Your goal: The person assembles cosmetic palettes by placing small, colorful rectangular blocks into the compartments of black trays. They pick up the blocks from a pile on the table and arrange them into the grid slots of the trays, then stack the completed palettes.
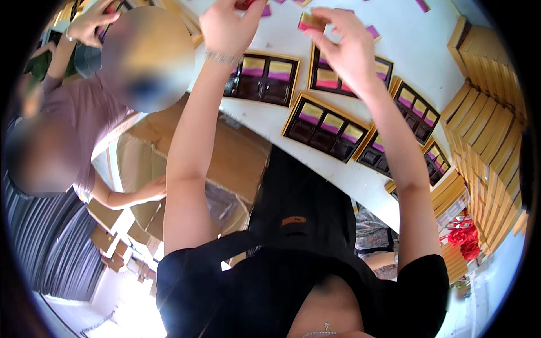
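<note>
My right hand (349, 50) pinches a small gold-and-red box (311, 22) between thumb and fingers, above the white table. Below it lies a gold-edged tray (324, 85) with dark compartments, partly filled with gold, red and purple boxes. My left hand (230, 28), with a metal band at the wrist, is closed on a small red item (243, 4) that the upper edge cuts off. Under that wrist sits another tray (262, 93) with gold-and-purple boxes in its far row. A third tray (324, 138) lies nearer me, its near row of compartments bare.
More part-filled trays (417, 110) lie to the right. Beyond them rise stacks of gold-edged trays (473, 135). Loose purple pieces (372, 34) dot the white table (411, 39). At left are an open cardboard box (225, 143) and a co-worker's hands (93, 25).
</note>
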A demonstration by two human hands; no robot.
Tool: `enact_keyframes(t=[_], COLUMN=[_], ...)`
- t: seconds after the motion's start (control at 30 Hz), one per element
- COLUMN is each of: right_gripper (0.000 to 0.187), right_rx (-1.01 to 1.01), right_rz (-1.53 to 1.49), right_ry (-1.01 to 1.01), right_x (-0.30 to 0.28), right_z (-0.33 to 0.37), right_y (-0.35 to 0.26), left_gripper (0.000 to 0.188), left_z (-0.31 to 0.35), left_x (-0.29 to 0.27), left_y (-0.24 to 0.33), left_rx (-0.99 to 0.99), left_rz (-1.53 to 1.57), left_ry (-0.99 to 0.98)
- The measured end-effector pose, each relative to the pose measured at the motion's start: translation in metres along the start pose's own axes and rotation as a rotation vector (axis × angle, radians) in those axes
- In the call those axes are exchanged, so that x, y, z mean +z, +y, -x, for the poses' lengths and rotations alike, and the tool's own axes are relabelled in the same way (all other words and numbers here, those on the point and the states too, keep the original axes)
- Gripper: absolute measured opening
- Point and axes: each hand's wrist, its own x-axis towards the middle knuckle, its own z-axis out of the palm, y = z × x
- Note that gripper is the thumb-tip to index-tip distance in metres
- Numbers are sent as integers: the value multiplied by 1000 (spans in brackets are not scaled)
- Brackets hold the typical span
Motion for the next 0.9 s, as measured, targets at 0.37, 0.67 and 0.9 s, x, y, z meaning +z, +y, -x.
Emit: enact_keyframes(t=[0.37, 0.67, 0.9], right_gripper=[16, 42, 53], right_rx=[-180, -166, -130], right_rz=[214, 372, 417], right_ry=[-93, -331, -451], right_x=[97, 78, 69], right_z=[75, 103, 101], right_y=[-90, -100, -107], left_gripper=[20, 45, 46], left_z=[157, 165, 162], left_x=[-20, -4, 14], left_y=[-68, -65, -55], left_rx=[-599, -409, -497], left_rz=[393, -39, 44], left_ry=[447, 377, 327])
